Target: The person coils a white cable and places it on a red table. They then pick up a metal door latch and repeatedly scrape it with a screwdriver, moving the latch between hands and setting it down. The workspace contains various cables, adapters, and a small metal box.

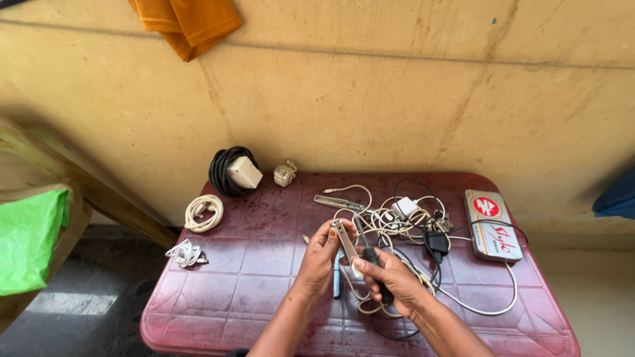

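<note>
Hands meet just above a dark red plastic counter (pixel 264 264). The left hand (pixel 322 254) pinches a slim, flat silvery bar with a pale face (pixel 345 240), tilting it upright, seemingly for a closer look. The right hand (pixel 390 277) is closed around a black-handled tool (pixel 374 264) whose thin shaft points up beside the bar. Below the left hand lies a light blue pen-like stick (pixel 337 281). Beyond the right hand sprawls a tangle of white and black cables with chargers (pixel 410 221), with a flat white and red box (pixel 491 225) further right. Left of the hands lie two coiled white cables (pixel 203 213). Furthest, against the yellow wall (pixel 397 99), sits a black cable coil with a white plug (pixel 233 172).
</note>
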